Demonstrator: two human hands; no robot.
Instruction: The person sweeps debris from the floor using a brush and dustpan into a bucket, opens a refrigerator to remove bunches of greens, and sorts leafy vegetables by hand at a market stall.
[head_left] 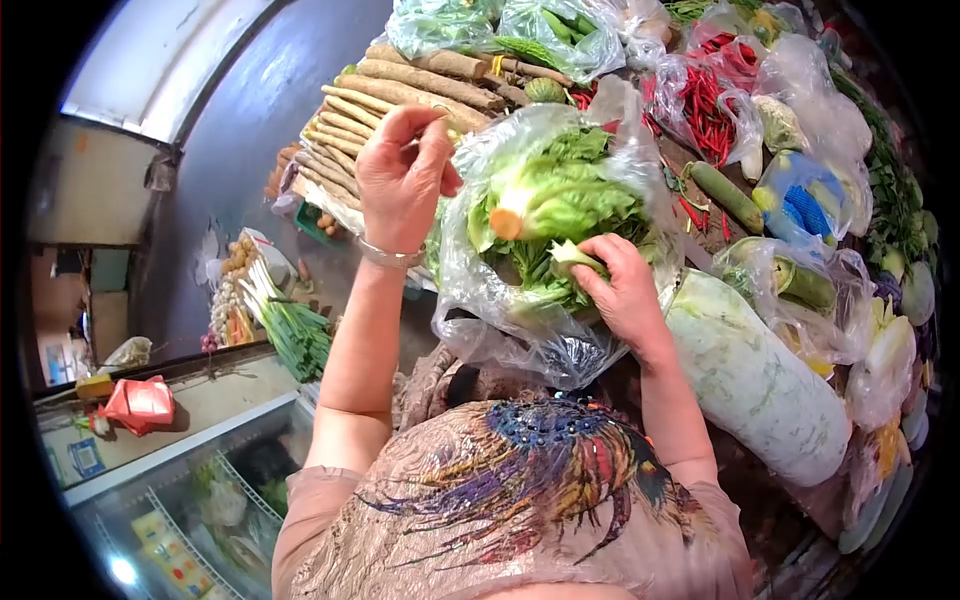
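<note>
A head of green lettuce (575, 195) with a brownish cut stem end lies in an open clear plastic bag (470, 290) in front of me. At its near side my right hand (622, 292) pinches the pale base of a lettuce leaf (572, 256) between thumb and fingers. The rest of that leaf merges with the greens in the bag. My left hand (408, 170) is raised over the bag's left edge, fingers curled and closed toward the thumb. What it holds, if anything, I cannot make out.
Long brown roots (420, 85) are stacked behind my left hand. A large wax gourd (755, 375) lies at the right, near bagged red chillies (705, 115) and a green gourd (725, 195). Spring onions (285, 320) and a glass-topped case (200, 480) are at the left.
</note>
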